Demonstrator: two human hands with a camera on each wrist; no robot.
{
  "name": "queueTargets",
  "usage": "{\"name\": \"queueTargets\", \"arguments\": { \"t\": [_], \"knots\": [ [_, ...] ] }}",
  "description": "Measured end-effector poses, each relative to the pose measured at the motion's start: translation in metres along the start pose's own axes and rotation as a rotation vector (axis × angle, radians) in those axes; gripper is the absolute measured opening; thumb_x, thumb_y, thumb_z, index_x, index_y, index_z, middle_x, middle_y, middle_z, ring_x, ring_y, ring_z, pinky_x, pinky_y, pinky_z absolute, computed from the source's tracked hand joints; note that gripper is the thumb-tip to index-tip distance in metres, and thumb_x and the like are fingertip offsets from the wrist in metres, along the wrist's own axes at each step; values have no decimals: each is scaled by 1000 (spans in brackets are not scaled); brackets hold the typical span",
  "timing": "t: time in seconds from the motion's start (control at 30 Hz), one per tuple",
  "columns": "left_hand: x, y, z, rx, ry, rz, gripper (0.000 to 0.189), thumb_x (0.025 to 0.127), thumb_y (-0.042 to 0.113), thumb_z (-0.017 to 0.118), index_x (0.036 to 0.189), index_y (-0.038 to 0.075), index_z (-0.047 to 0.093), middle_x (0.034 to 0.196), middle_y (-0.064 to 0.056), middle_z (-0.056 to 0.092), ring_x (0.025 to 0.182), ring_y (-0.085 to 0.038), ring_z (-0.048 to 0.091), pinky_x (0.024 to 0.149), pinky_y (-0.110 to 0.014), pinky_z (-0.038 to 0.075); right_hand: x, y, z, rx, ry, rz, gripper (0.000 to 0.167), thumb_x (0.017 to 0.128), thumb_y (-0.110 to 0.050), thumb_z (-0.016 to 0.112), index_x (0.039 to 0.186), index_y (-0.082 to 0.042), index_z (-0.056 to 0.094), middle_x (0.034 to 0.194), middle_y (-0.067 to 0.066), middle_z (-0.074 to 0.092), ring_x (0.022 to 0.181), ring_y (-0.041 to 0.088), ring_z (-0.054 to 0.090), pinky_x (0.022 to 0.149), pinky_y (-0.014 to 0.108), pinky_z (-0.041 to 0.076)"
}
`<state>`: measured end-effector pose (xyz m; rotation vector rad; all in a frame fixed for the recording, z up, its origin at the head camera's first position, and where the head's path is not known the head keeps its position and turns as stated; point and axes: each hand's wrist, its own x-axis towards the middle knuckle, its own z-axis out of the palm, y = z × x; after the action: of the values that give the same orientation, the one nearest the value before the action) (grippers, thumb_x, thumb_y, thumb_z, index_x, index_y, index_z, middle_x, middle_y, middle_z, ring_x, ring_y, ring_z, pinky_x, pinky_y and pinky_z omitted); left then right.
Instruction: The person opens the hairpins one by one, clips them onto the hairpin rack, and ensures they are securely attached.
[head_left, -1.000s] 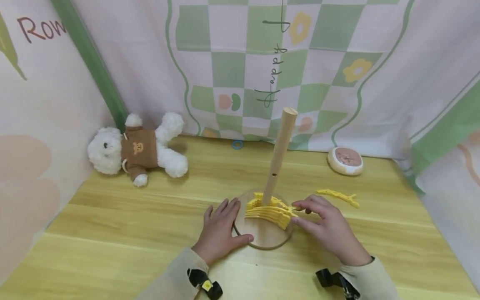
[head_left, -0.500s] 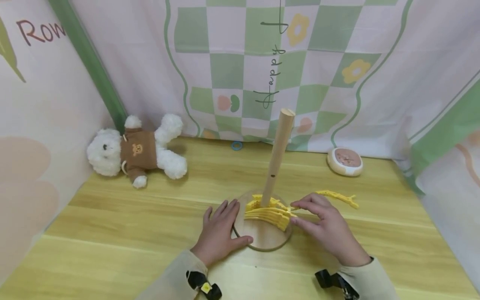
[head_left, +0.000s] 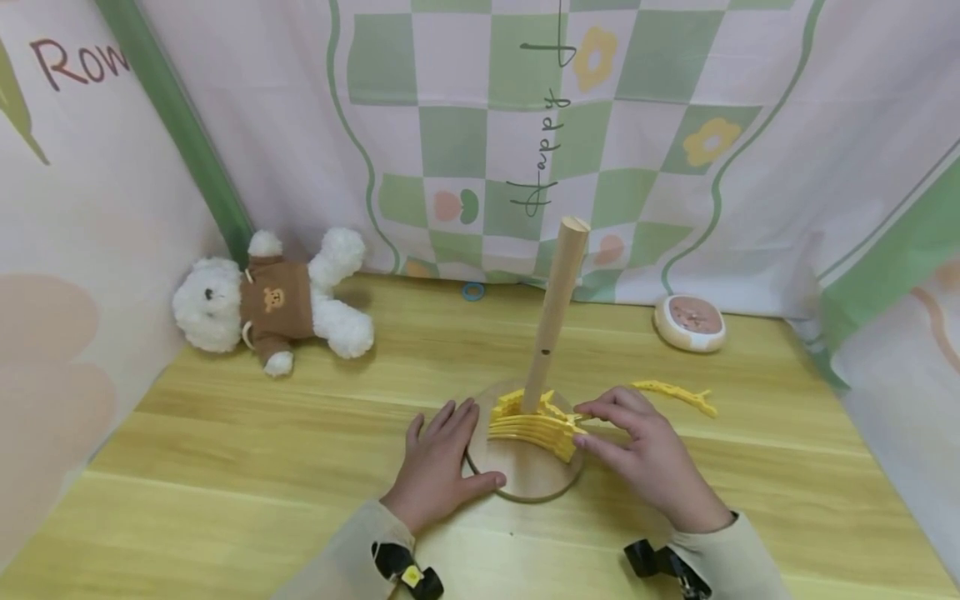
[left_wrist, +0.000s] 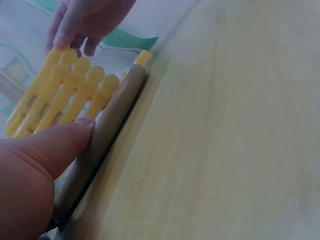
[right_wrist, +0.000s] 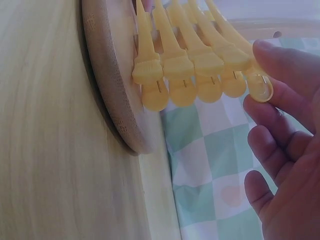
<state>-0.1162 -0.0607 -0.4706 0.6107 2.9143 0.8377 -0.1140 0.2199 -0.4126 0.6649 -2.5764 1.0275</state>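
Several yellow curved plastic pieces (head_left: 531,429) are stacked around the foot of a wooden post (head_left: 555,321), on a round wooden base (head_left: 525,479). With fingers spread, my left hand (head_left: 438,467) rests on the base's left rim; its thumb (left_wrist: 67,142) lies beside the stack in the left wrist view. My right hand (head_left: 648,450) pinches the rounded end of the outermost yellow piece (right_wrist: 260,87) in the stack between thumb and forefinger, its other fingers loosely bent. Rounded ends of the other stacked pieces line up beside it. The stack's far side is partly hidden by the post.
A loose yellow branch-like piece (head_left: 675,396) lies on the table (head_left: 300,467) behind the right hand. A white plush toy (head_left: 277,304) lies at the back left, a round pink-topped device (head_left: 692,323) at the back right. A small blue ring (head_left: 473,292) sits near the curtain.
My right hand has moved slightly left, and the end of the yellow piece it pinches has shifted inward with it. My left hand stays on the base.
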Motion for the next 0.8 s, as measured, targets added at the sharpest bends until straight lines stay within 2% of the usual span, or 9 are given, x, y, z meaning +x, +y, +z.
{"name": "queueTargets", "arguments": {
  "t": [0.8],
  "knots": [
    [1, 0, 0, -2, -4, -2, 100, 82, 65, 70, 156, 7, 35, 162, -10, 31, 150, -34, 25, 117, -65, 7, 1, -2, 4, 18, 10, -3, 28, 83, -7, 81, 111, -8, 75, 96, -2, 62, 92, 17, 56, 77, 31, 49]
  ]
}}
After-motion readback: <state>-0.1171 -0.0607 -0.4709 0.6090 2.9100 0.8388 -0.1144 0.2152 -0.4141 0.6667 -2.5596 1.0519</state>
